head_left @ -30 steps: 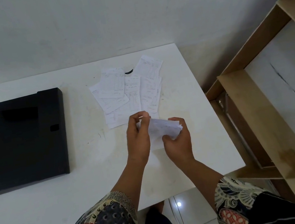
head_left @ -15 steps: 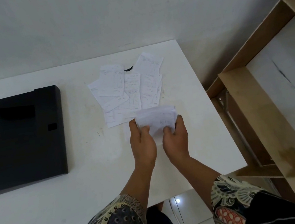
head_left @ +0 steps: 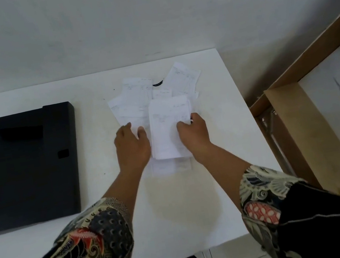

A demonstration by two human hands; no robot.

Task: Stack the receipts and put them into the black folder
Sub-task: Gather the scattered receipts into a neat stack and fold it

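Observation:
A small stack of white receipts hangs just above the white table, pinched at its right edge by my right hand. More receipts lie fanned out on the table behind it, with one farther right. My left hand is spread flat, its fingertips on the near edge of the fanned receipts. Another receipt lies on the table under the held stack. The black folder lies flat and closed at the left.
The table's right edge drops to a wooden shelf frame on the floor. A small black object peeks out from under the far receipts. A white wall rises behind the table.
Both hands moved forward toward the fanned receipts. My left hand let go of the stack and spread onto the receipts on the table; my right hand keeps the stack.

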